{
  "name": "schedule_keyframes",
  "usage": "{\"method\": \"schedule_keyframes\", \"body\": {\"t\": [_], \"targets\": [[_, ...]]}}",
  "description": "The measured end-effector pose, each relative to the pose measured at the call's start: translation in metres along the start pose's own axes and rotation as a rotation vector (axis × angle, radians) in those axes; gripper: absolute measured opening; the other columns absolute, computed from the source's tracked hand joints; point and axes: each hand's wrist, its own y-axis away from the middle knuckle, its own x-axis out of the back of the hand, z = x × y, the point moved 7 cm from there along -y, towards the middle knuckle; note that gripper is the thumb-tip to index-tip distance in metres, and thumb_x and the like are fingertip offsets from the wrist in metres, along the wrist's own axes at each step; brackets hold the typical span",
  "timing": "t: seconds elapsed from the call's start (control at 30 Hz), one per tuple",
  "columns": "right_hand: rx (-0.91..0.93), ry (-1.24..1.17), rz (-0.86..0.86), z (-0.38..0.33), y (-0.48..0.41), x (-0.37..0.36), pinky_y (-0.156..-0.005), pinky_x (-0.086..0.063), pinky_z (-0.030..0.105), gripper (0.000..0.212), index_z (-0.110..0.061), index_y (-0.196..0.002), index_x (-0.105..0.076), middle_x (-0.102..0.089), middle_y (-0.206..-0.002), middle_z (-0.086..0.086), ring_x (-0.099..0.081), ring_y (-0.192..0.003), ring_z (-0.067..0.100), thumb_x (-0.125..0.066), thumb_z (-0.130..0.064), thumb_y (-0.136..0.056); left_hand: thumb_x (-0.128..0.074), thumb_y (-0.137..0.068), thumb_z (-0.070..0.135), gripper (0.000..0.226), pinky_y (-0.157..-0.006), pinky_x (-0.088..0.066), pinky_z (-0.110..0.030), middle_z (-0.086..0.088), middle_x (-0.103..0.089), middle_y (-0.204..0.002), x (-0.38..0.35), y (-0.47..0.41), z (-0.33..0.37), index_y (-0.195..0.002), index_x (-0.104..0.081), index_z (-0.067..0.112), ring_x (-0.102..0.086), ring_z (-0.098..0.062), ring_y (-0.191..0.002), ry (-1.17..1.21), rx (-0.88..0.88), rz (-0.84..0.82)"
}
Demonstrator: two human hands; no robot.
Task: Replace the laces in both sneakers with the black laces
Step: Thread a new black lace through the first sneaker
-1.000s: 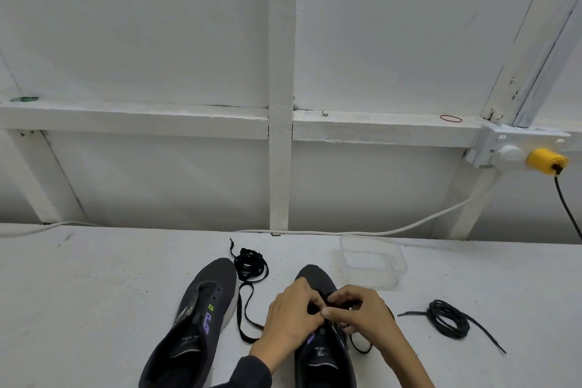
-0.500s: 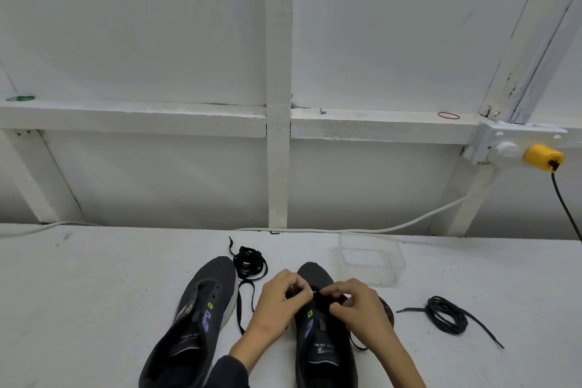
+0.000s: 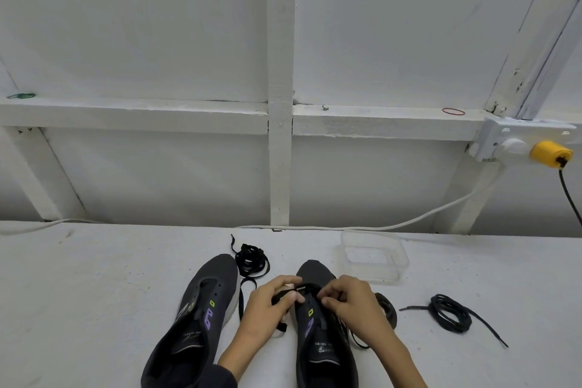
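Observation:
Two dark grey sneakers stand side by side on the white table, toes pointing away from me. The left sneaker [image 3: 195,318] has bare eyelets. Over the front eyelets of the right sneaker [image 3: 321,343], my left hand [image 3: 267,309] and my right hand [image 3: 349,302] each pinch a black lace [image 3: 296,290] that spans the shoe between them. A flat black lace [image 3: 252,261] lies bundled between the two toes, one strand trailing toward me. A coiled round black lace [image 3: 450,313] lies to the right.
A clear plastic container [image 3: 374,258] sits just beyond the right sneaker. Another dark lace loop [image 3: 389,309] lies by my right wrist. A white cable [image 3: 409,224] runs along the table's back edge to a wall socket with a yellow plug [image 3: 549,153].
Both hands have shifted forward from the middle of the right sneaker's tongue toward its front eyelets, drawing the black lace across the shoe. The left sneaker and loose laces have not moved.

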Motion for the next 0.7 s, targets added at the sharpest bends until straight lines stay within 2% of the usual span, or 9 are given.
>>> {"method": "schedule_keyframes", "body": {"t": [0.07,0.13,0.23,0.33,0.57,0.7], "targets": [[-0.012,-0.005,-0.019,0.000,-0.003,-0.004,-0.059,-0.041,0.013,0.035,-0.045,-0.064,-0.061,-0.062,-0.063,-0.011,-0.055,-0.058,-0.003,-0.072,-0.016,-0.081,-0.062,-0.093,0.010,0.019,-0.060,-0.043,-0.016,0.007,-0.075,-0.082,0.001,0.002,0.001,-0.096,-0.072,0.026,-0.054,0.002,-0.053,-0.026,-0.001,0.012],[-0.025,-0.025,-0.011,0.001,-0.005,-0.005,-0.057,-0.041,0.013,0.030,-0.042,-0.062,-0.063,-0.062,-0.058,-0.009,-0.055,-0.055,-0.002,-0.074,-0.019,-0.078,-0.067,-0.089,0.012,0.018,-0.067,-0.046,-0.015,0.012,-0.075,-0.081,0.002,0.003,0.000,-0.086,-0.076,0.028,-0.063,0.003,-0.067,-0.056,-0.011,0.026],[-0.024,-0.056,0.001,0.001,-0.006,-0.007,-0.056,-0.042,0.013,0.026,-0.040,-0.063,-0.067,-0.063,-0.056,-0.009,-0.058,-0.055,-0.001,-0.076,-0.020,-0.076,-0.071,-0.086,0.015,0.021,-0.077,-0.051,-0.018,0.019,-0.074,-0.084,0.001,0.004,0.001,-0.081,-0.076,0.035,-0.068,-0.001,-0.083,-0.122,-0.029,0.025],[-0.014,-0.088,0.001,0.001,-0.005,-0.008,-0.055,-0.042,0.013,0.024,-0.039,-0.064,-0.070,-0.061,-0.053,-0.010,-0.056,-0.053,-0.002,-0.077,-0.019,-0.075,-0.072,-0.085,0.020,0.021,-0.078,-0.054,-0.026,0.022,-0.072,-0.085,-0.001,0.004,0.005,-0.079,-0.075,0.040,-0.068,-0.011,-0.081,-0.180,-0.051,0.048],[-0.020,-0.259,0.037,0.005,-0.001,-0.012,-0.058,-0.043,0.021,0.015,-0.032,-0.069,-0.078,-0.070,-0.064,0.002,-0.055,-0.054,0.002,-0.080,-0.018,-0.074,-0.071,-0.083,0.027,0.024,-0.073,-0.051,-0.022,0.022,-0.070,-0.086,-0.002,0.002,0.012,-0.077,-0.070,0.051,-0.064,0.003,-0.083,-0.341,-0.096,0.072],[-0.038,-0.336,0.064,0.009,-0.001,-0.015,-0.056,-0.038,0.015,0.028,-0.039,-0.063,-0.076,-0.062,-0.054,-0.011,-0.053,-0.052,-0.001,-0.081,-0.013,-0.074,-0.069,-0.082,0.027,0.018,-0.069,-0.048,-0.015,0.026,-0.069,-0.085,-0.002,0.001,0.023,-0.083,-0.069,0.045,-0.059,0.010,-0.071,-0.435,-0.108,0.065]]}}
